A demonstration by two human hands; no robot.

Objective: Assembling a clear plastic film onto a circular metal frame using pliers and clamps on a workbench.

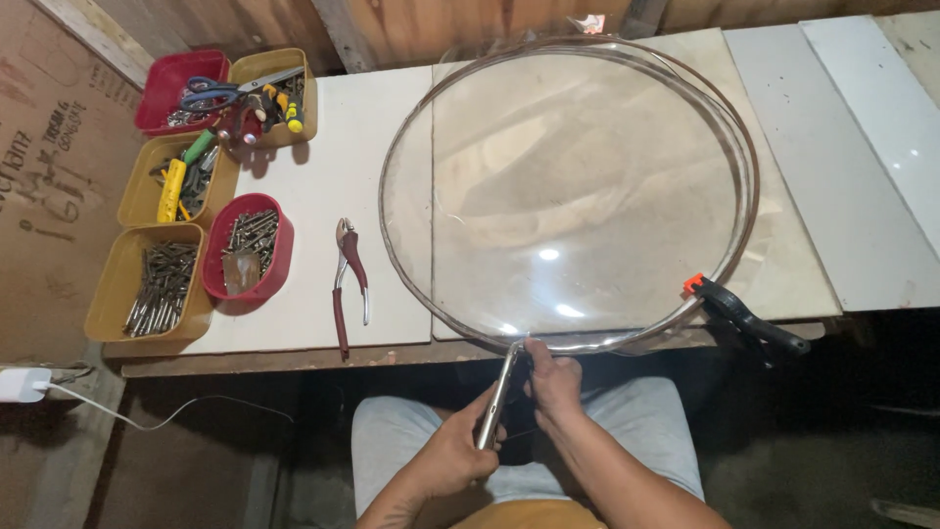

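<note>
A large round transparent dome with a metal rim [411,137] lies on the white worktop [323,167]. At its near edge my left hand [452,456] grips a slim metal tool [497,397], whose tip touches the rim. My right hand [553,380] is closed just beside the tool's tip, pinching at the rim; what it holds is too small to tell. A black spring clamp with an orange tip [744,318] bites the rim at the right.
Red-handled pliers [348,284] lie left of the dome. Yellow and red bins [147,284] with screws, nails, scissors and screwdrivers stand at the far left. Cardboard leans on the left wall. A white charger with cable [24,384] sits below.
</note>
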